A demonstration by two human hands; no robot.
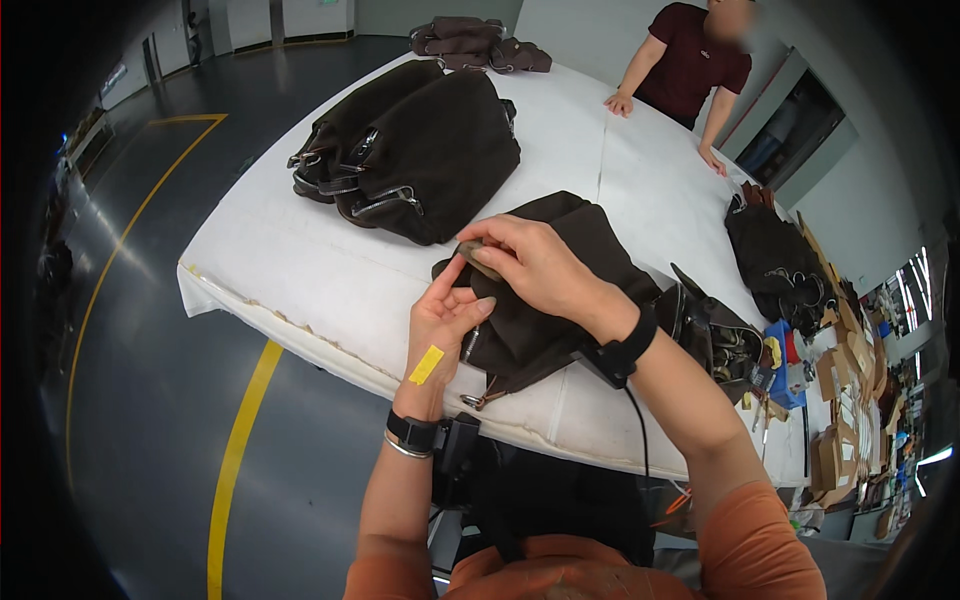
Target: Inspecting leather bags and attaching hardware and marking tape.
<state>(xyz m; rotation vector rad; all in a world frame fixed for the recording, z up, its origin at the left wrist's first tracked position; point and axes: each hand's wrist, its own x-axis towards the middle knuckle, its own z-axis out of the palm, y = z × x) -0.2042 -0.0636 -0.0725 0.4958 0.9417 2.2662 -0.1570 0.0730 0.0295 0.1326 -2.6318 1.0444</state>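
A dark brown fabric bag lies on the white-covered table in front of me, its near corner ending in a strap with a metal ring. Above its left side, my right hand is closed, pinching a small olive-brown piece between thumb and fingers. Whether that piece is joined to the bag is hidden. My left hand is beside the bag's left edge, index finger stretched up to the small piece and thumb apart from it. A yellow sticker is on the left wrist.
Two dark bags with zips stand beyond my left hand. More brown bags lie at the far edge. At right are an open bag, another dark bag and a blue bin. Across the table a person leans with both hands on it.
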